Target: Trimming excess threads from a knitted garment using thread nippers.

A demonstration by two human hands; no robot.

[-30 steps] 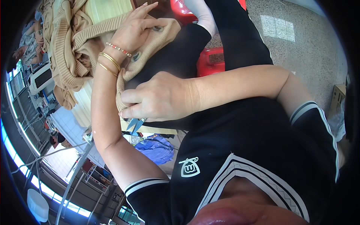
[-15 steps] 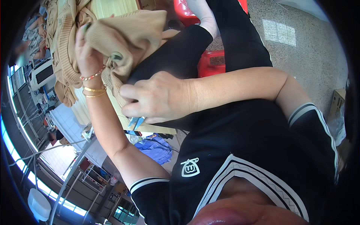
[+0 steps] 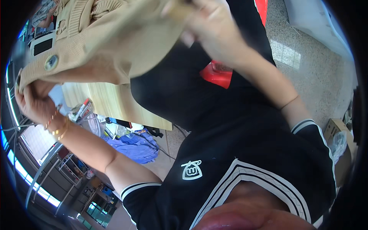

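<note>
A beige knitted cardigan (image 3: pixel 111 46) is stretched across the upper left, over the table edge and my lap. My left hand (image 3: pixel 36 103), with bracelets at its wrist, grips the cardigan's ribbed edge at the far left, its fingers curled round the knit. Near that hand a large round button (image 3: pixel 51 62) shows on the ribbed band. My right hand (image 3: pixel 214 30) is raised at the top middle, closed on the other side of the cardigan and smeared by motion. The blue-handled snips from the earlier frame cannot be made out now.
More beige knitwear (image 3: pixel 82 15) is heaped behind, on the pale wooden table (image 3: pixel 115 105). Blue-purple cloth (image 3: pixel 134 147) lies below the table's edge, near a red-capped marker (image 3: pixel 82 107). Something red and plastic (image 3: pixel 218 74) shows between my legs. A cardboard box (image 3: pixel 337 128) stands at the right.
My hands have moved apart, the left one out to the left and down, the right one up and to the right. The bunched cardigan is now spread between them.
</note>
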